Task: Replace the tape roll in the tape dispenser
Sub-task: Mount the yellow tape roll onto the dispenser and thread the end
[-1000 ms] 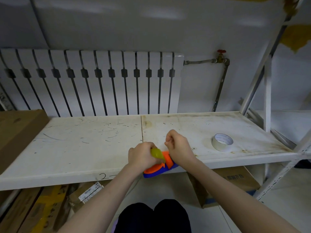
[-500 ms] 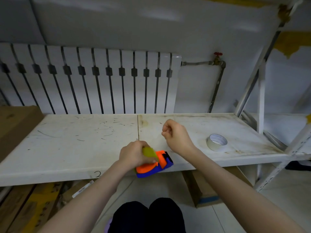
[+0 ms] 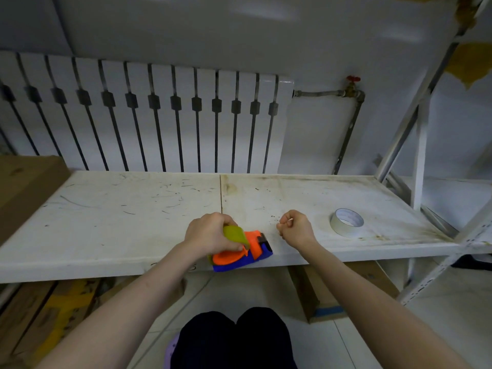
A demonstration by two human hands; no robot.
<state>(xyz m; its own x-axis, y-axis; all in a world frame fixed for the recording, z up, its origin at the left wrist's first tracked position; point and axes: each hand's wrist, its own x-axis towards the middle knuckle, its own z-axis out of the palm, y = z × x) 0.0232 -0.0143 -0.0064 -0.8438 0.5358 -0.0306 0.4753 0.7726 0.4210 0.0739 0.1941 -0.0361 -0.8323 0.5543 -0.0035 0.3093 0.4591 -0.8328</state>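
The tape dispenser (image 3: 241, 253), orange on a blue base with a yellow-green top piece, sits at the front edge of the white shelf (image 3: 111, 222). My left hand (image 3: 210, 234) is closed over its top and rear. My right hand (image 3: 294, 229) hovers a little to the right of the dispenser's cutter end. Its thumb and forefinger pinch a small pale sliver that looks like a tape end; no strand between hand and dispenser shows. A white tape roll (image 3: 346, 222) lies flat on the shelf further right, apart from both hands.
A cardboard box (image 3: 24, 187) stands at the shelf's left end. A white radiator (image 3: 149, 115) and a pipe with a red valve (image 3: 352, 86) are behind. The rack's slanted metal posts (image 3: 418, 155) rise at right. Cartons lie on the floor under the shelf.
My right hand left the dispenser's front, lifted, then moved right with its fingers pinched. My left hand has stayed closed on the dispenser. The tape roll has not moved.
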